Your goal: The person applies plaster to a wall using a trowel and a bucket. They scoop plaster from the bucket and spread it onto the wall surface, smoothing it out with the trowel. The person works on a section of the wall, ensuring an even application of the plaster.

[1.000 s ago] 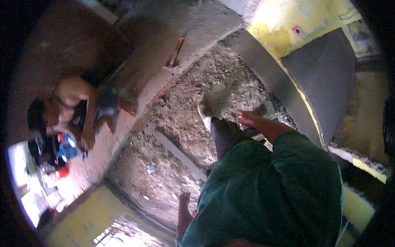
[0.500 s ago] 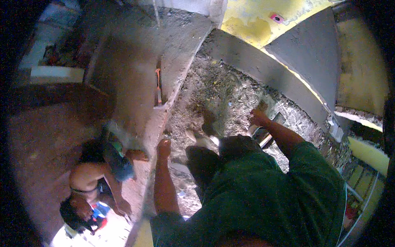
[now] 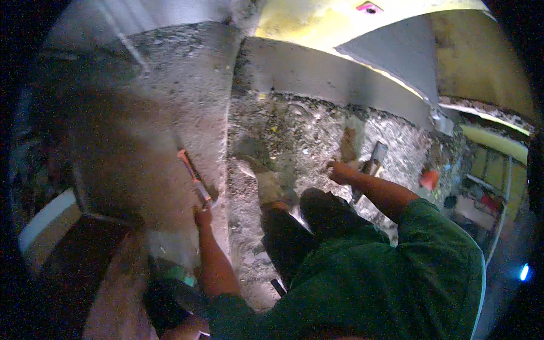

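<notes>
My left hand (image 3: pixel 202 216) is at the lower end of a long, thin tool with an orange and black handle (image 3: pixel 194 175). This tool lies on the brownish concrete slab (image 3: pixel 153 198). Motion and dim light smear my left fingers, so whether they grip it is unclear. Over the rough, rubbly ground my right hand (image 3: pixel 341 172) hangs with its fingers loosely apart and nothing visible in them. Beneath my right forearm a grey, tube-like tool (image 3: pixel 378 153) slants past my wrist, partly hidden. My feet stand in the rubble strip, one in a pale shoe (image 3: pixel 269 187).
A straight edge (image 3: pixel 228 124) divides slab from rubble. Grey wall base (image 3: pixel 294 68) and a yellow surface (image 3: pixel 306 20) bound the far side. An orange object (image 3: pixel 429 180) lies at right. A person (image 3: pixel 170 309) is partly visible at lower left, near my left arm.
My view has swung, and the other person has mostly slid out at lower left. My left hand has moved from beside the slab's edge to the orange-handled tool. The right arm stays outstretched.
</notes>
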The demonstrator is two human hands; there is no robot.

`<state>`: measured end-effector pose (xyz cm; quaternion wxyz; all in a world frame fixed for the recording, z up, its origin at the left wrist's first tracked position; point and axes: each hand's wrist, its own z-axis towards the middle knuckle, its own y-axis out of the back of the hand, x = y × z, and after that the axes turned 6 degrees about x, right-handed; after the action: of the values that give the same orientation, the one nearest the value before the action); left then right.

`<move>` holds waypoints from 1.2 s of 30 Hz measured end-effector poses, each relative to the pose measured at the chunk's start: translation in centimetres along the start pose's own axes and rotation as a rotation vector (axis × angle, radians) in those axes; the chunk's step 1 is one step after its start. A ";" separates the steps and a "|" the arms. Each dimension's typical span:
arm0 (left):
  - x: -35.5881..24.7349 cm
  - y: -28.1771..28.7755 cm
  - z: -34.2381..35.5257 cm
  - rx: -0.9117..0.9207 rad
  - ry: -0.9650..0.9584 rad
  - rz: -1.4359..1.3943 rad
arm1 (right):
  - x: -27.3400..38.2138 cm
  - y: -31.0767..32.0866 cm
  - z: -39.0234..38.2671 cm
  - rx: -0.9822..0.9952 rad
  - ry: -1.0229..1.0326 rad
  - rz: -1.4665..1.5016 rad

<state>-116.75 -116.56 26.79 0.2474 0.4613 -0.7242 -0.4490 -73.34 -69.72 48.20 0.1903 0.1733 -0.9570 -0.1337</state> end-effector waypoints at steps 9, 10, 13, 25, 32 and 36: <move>-5.8 0.2 20.1 0.188 0.142 -0.352 | 1.0 -0.6 3.2 -0.048 -0.159 0.280; -8.3 -0.1 19.8 0.233 0.127 -0.398 | -0.2 -1.2 2.3 -0.038 -0.202 0.310; -14.1 1.5 20.8 0.292 0.089 -0.535 | -3.6 -2.3 1.5 -0.150 -0.206 0.236; -18.5 3.5 16.4 0.201 -0.006 -0.297 | -6.0 -0.3 5.0 -0.059 -0.251 0.407; -20.0 7.9 4.6 0.502 -0.312 -0.383 | -3.2 -1.8 2.4 -0.521 0.074 0.591; -40.1 24.9 -7.2 0.709 -0.642 -0.118 | -0.7 -2.0 -2.5 -0.249 0.062 0.670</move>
<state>-104.16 -79.59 54.28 -0.1871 0.3954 -0.8451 -0.3072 -71.14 -71.71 49.62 0.2724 -0.1707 -0.9308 -0.1741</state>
